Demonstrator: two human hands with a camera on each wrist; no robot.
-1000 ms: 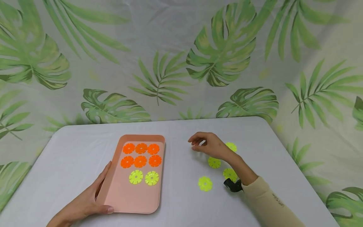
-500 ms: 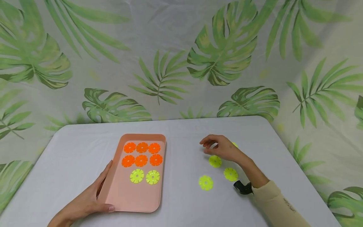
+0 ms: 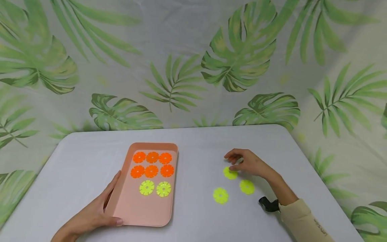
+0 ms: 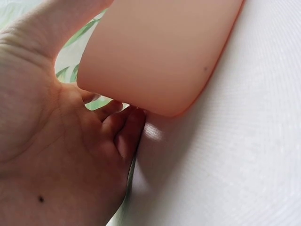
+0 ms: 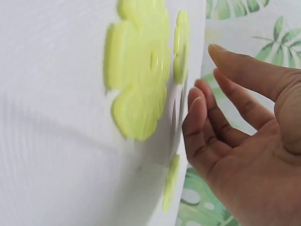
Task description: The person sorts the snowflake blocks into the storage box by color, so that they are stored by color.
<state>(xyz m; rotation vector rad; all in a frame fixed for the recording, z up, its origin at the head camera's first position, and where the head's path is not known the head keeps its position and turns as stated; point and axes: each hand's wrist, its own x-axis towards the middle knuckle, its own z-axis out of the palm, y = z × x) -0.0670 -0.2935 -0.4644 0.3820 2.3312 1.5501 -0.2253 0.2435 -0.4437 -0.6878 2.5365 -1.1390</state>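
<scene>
My left hand (image 3: 90, 215) grips the near left corner of a pink rectangular tray (image 3: 142, 213), thumb at its front rim and fingers along its left wall. The left wrist view shows this hand (image 4: 61, 141) against the tray's outer wall (image 4: 155, 52). Several orange notched plastic discs (image 3: 151, 171) lie in two rows in the tray, with two yellow-green notched discs (image 3: 146, 187) in front of them. Over the table, my right hand (image 3: 249, 163) is held with fingers bent and nothing between them. Its thumb overlaps a yellow-green disc (image 3: 230, 173) in the head view.
Two other yellow-green discs, a nearer one (image 3: 220, 195) and one farther right (image 3: 247, 187), lie flat on the white tabletop (image 3: 193, 211). A black wrist camera (image 3: 268, 204) sits at the right wrist. A leaf-print cloth (image 3: 181, 67) hangs behind the table.
My right hand has moved rightward and nearer to me, over the loose yellow-green discs, now hiding the farthest one. My left hand and the tray have kept their place.
</scene>
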